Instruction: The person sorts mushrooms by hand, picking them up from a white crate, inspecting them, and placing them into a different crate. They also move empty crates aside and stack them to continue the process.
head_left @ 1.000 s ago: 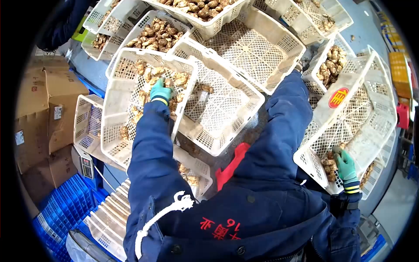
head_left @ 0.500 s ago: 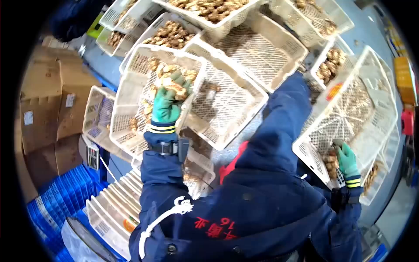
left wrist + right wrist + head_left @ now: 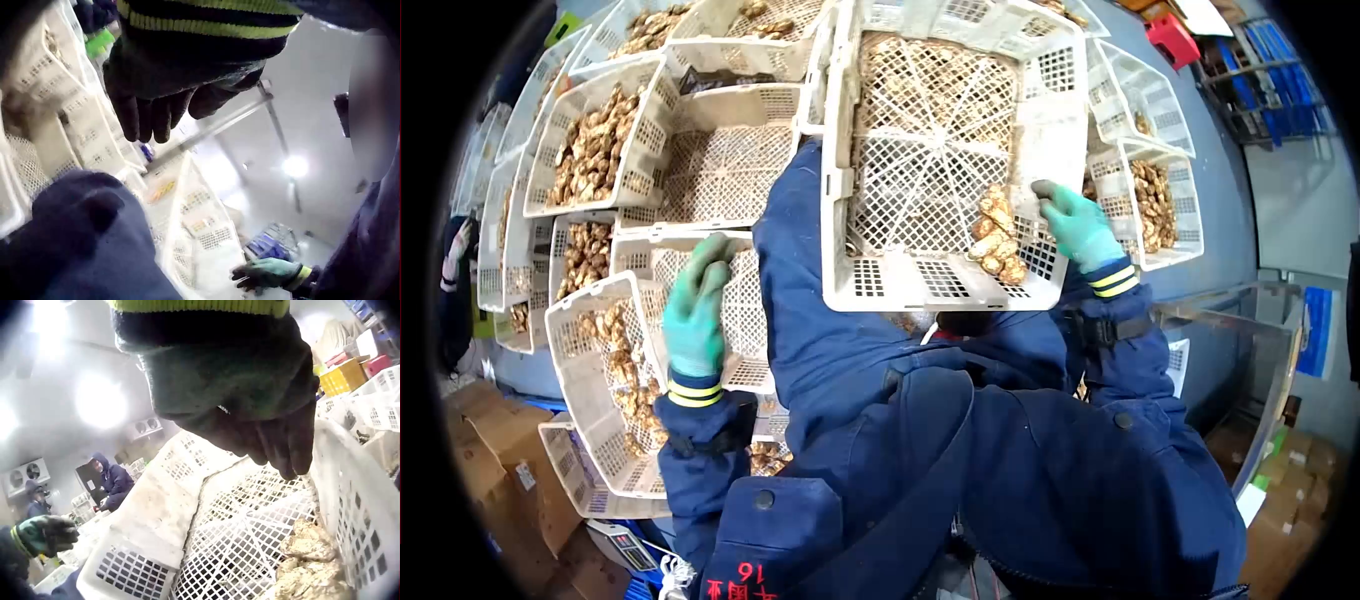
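At the near left, cardboard boxes [image 3: 500, 465] lie beside a weighing scale [image 3: 622, 548] with a keypad. Farther off on the same side, a white storage crate [image 3: 580, 211] is heaped with knobbly brown mushroom-like pieces [image 3: 603, 145]; nearer, a side crate [image 3: 572, 385] carries paler clumps [image 3: 632, 390] scattered along its lattice floor.

To the right of these, the person's left hand [image 3: 696, 315], in a green glove with a yellow-striped cuff, is raised just left of the left thigh [image 3: 800, 250]. Its fingers are released and extended, side by side in the left wrist view, and grasp nothing. A bare-floored crate [image 3: 745, 310] lies beyond and below this hand.

At the centre, directly before the torso, the lap crate [image 3: 940, 300] has its near rim above the thighs. A small group of mushroom-like clumps [image 3: 998, 240] rests in its near right corner, the pieces touching one another; other brown material shows through the lattice floor.

At the lap crate's right wall is the gloved right hand [image 3: 1082, 228], beside the clumps but apart from them. Its fingers are likewise released and extended; whether they touch the wall cannot be told. Farther right, an outer crate [image 3: 1175, 260] holds more brown pieces [image 3: 1152, 205].
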Demonstrator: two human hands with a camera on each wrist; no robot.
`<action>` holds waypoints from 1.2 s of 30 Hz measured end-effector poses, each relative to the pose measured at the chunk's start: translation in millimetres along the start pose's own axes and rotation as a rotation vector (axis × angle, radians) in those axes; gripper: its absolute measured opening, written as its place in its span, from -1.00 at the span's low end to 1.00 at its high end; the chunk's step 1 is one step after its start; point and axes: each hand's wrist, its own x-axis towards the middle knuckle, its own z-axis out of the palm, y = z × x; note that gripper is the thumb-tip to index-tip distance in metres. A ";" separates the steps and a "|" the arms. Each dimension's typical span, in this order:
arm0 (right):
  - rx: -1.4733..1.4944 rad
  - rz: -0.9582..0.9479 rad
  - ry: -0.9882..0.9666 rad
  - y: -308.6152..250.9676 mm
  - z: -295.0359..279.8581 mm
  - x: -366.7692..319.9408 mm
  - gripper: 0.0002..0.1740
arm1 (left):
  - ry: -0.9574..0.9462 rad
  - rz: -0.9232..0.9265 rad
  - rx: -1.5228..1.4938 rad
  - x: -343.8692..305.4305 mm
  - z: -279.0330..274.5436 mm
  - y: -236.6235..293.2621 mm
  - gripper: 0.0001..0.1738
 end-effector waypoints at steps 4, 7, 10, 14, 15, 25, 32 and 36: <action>-0.410 -0.248 -0.057 -29.9 36.5 12.6 -0.44 | -0.252 0.047 -0.218 27.0 84.4 23.0 -0.54; -0.583 0.020 -0.220 -31.4 63.1 60.6 -0.34 | -0.374 -0.038 -0.375 31.5 133.8 32.0 -0.53; -0.637 0.207 -0.271 -19.4 79.6 85.9 -0.30 | -0.443 -0.101 -0.408 20.3 155.1 24.8 -0.55; -0.600 0.129 -0.246 -10.8 87.8 94.7 -0.13 | -0.438 -0.174 -0.403 12.7 151.5 20.1 -0.54; -0.596 0.138 -0.280 -2.8 84.3 95.6 -0.15 | -0.428 -0.166 -0.423 13.0 148.9 19.5 -0.54; -0.671 0.004 -0.419 -2.7 97.7 69.2 -0.25 | -0.384 -0.207 -0.475 13.1 137.6 7.9 -0.53; 1.058 0.015 -0.710 -80.9 45.7 4.2 -0.42 | -0.433 -0.282 -0.474 7.4 138.5 11.4 -0.48; 1.329 -0.107 -0.689 -94.6 56.2 -19.1 -0.42 | -0.514 -0.244 -0.583 3.4 144.4 19.0 -0.35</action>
